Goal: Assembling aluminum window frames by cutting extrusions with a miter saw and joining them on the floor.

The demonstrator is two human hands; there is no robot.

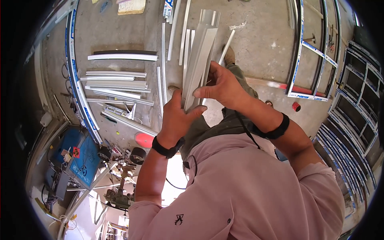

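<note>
Both my hands are wrapped round a bundle of pale grey metal profiles (199,60), raised in front of my body and pointing away from me. My left hand (178,114) grips the near end from the left, its thumb laid across the face. Farther up on the right side, my right hand (222,88) holds the same profiles, with its thumb pressed on the edge and the fingers partly hidden behind. Several lengths seem to be stacked together; how many I cannot tell. Dark bands circle both wrists.
Several cut white profiles (116,86) lie on the concrete floor at left. Long strips (163,60) lie just left of the bundle. A framed assembly (314,52) stands at far right, near a red cup-like object (296,106). A blue machine (85,162) is at lower left.
</note>
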